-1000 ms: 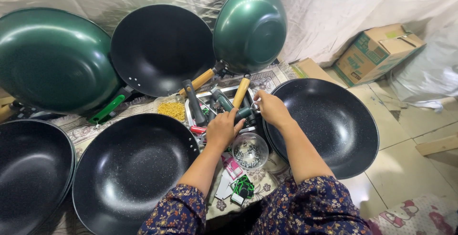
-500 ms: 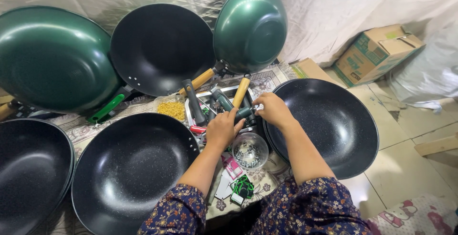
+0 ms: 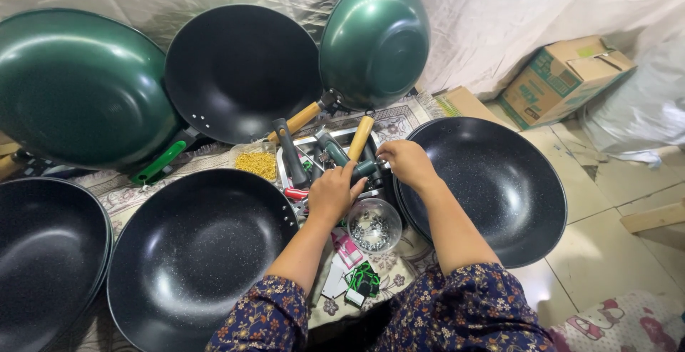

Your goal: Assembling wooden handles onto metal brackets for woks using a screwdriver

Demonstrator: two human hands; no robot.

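I see a dark green pan handle (image 3: 349, 164) lying across a metal tray (image 3: 285, 175) between the woks; my left hand (image 3: 332, 193) is clenched around its near end, and my right hand (image 3: 407, 163) pinches its other end. Just below sits a glass bowl of screws (image 3: 374, 225). A black wok (image 3: 492, 188) lies right, another black wok (image 3: 196, 252) left.

Left hand (image 3: 332, 193) covers whatever sits beneath it in metal tray (image 3: 285, 173); far-left black wok (image 3: 43, 252) cut off by frame edge; bowl (image 3: 373, 225) contents too tiny to tell.
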